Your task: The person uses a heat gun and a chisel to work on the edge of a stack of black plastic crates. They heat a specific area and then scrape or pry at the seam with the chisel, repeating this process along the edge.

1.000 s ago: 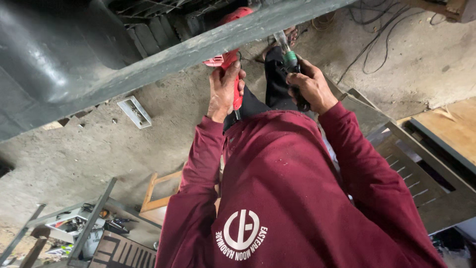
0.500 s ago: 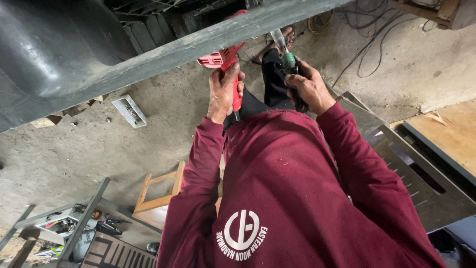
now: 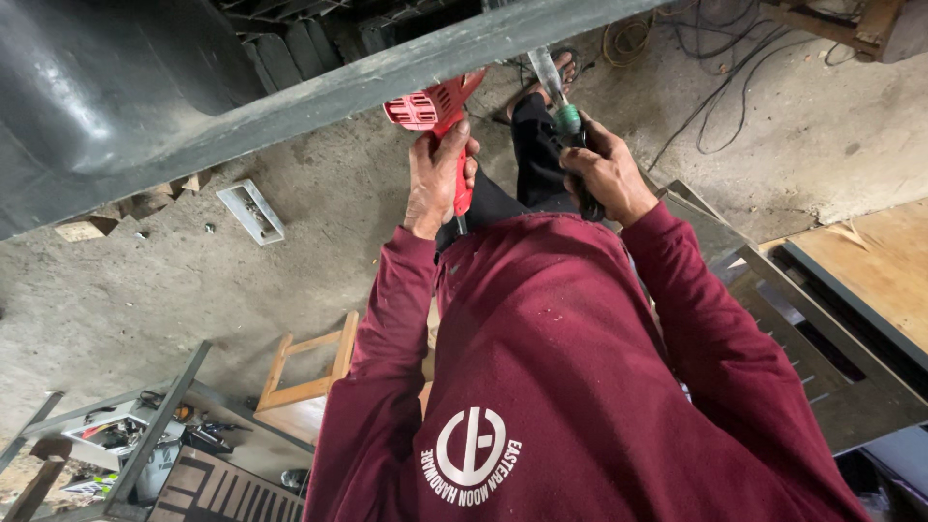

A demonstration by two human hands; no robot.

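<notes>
Since the earlier frame the view has shifted a little: the grey steel beam [image 3: 319,97] sits slightly higher and the wooden stool frame [image 3: 304,372] on the floor has slid toward centre. Hands barely moved.

Left hand [image 3: 435,179]: fingers clenched round the handle of a red power tool [image 3: 440,116], its vented body pushed up against the beam's lower edge. Grip is high on the handle, probably to keep the nose square to the steel.

Right hand [image 3: 604,174]: fingers wrapped tight on the black handle of a green-collared hand tool [image 3: 561,101], whose clear shaft angles up to the beam just right of the red tool. Tip contact is hidden behind the beam edge, so can't tell what it bears on.

Both arms in maroon sleeves [image 3: 387,329] reach up and forward, elbows in, likely for leverage against overhead work.

Below the beam: concrete floor [image 3: 145,290] with a small grey bracket [image 3: 249,211], loose cables [image 3: 715,77] to the right, a slatted metal panel [image 3: 802,358] at lower right.
</notes>
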